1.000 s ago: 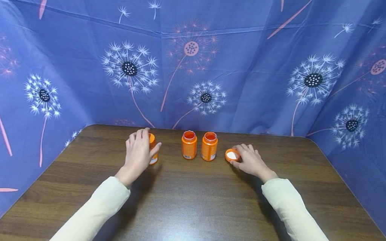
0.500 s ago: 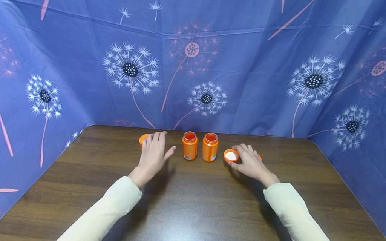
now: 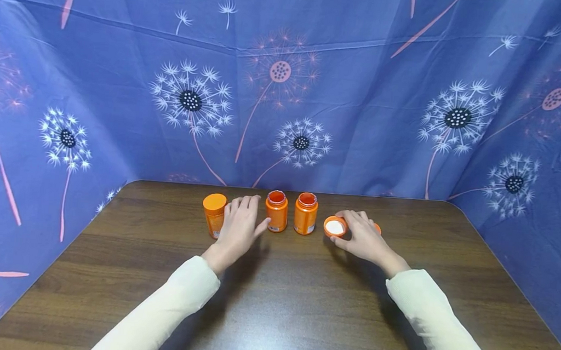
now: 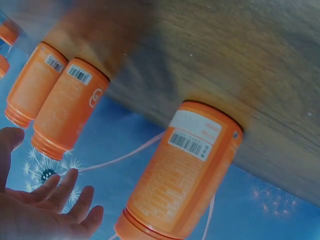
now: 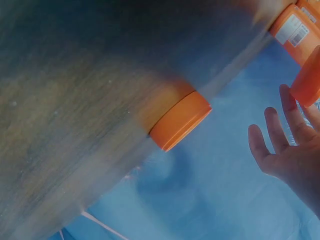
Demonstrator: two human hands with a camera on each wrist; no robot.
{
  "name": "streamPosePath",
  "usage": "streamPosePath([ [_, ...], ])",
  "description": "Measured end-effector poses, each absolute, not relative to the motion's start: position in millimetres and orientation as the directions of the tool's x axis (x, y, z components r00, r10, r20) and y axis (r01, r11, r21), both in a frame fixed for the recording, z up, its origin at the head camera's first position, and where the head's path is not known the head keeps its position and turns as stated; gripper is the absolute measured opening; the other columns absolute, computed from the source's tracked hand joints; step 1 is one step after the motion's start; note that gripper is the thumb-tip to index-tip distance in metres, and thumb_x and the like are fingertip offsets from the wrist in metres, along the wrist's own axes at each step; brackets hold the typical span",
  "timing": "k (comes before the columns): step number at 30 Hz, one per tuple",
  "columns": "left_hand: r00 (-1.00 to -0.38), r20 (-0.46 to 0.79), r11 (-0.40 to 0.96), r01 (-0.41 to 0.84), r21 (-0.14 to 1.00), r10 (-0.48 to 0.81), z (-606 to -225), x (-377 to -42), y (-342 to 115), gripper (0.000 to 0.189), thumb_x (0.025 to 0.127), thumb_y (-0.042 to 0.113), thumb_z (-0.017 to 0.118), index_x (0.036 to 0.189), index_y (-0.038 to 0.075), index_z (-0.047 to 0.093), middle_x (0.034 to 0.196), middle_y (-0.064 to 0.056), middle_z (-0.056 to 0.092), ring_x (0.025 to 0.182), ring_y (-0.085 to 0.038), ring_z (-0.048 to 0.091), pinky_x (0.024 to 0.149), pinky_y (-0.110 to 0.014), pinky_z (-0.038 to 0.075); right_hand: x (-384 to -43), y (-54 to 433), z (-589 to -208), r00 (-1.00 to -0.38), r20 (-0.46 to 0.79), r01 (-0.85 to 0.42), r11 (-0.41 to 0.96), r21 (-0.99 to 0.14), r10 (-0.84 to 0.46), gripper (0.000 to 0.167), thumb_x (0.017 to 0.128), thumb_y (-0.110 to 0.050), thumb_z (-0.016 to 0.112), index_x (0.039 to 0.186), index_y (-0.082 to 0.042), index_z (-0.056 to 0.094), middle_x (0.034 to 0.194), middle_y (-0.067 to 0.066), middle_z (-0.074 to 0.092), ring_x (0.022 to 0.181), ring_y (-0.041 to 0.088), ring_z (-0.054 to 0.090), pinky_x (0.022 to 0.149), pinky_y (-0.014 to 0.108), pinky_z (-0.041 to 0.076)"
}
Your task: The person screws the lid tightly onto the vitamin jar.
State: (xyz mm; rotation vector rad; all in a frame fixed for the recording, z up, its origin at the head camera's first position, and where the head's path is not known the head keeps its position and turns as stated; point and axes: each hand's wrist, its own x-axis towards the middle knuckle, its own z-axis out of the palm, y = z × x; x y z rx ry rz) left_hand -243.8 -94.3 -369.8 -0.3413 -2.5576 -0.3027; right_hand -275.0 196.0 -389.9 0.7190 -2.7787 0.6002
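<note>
My left hand hangs with loosely spread fingers between a capped orange bottle and an uncapped orange bottle, holding nothing. A second uncapped orange bottle stands just right of the first, its mouth facing up. With thumb and fingers, my right hand pinches an orange bottle cap, its white inner side turned toward me. That held cap appears beside the fingers in the right wrist view. Partly hidden behind the right hand, another orange cap lies on the table.
All the bottles stand near the back edge of a brown wooden table. Behind and beside it hangs a blue cloth printed with dandelions. The loose cap shows plainly in the right wrist view.
My left hand has moved right, away from the capped bottle toward the nearer uncapped one. My right hand has shifted the cap slightly left, and the cap behind it shows more.
</note>
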Motion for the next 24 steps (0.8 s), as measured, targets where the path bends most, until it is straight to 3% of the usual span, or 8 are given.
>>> streamPosePath([
  [13, -0.861, 0.480, 0.942, 0.284, 0.177, 0.170, -377.1, -256.8, -87.7, 0.056, 0.084, 0.037, 0.063, 0.122, 0.000, 0.047, 0.112, -0.017, 0.058, 0.101, -0.035, 0.052, 0.088, -0.047, 0.039, -269.6, 191.9, -389.3, -0.819, 0.380, -0.560, 0.741, -0.369, -0.430, 0.051, 0.074, -0.032, 0.073, 0.117, -0.012, 0.052, 0.111, 0.006, 0.057, 0.101, 0.029, 0.045, 0.081, 0.044, 0.036],
  [24, -0.908, 0.398, 0.929, 0.254, 0.270, 0.133, -378.9, -270.6, -80.0, 0.059, 0.084, 0.041, 0.062, 0.124, 0.002, 0.044, 0.113, -0.016, 0.056, 0.102, -0.035, 0.051, 0.088, -0.047, 0.039, -263.4, 188.8, -389.1, -0.824, 0.359, -0.563, 0.705, -0.431, -0.438, 0.054, 0.076, -0.030, 0.072, 0.121, -0.010, 0.051, 0.113, 0.006, 0.056, 0.105, 0.029, 0.043, 0.087, 0.047, 0.034],
])
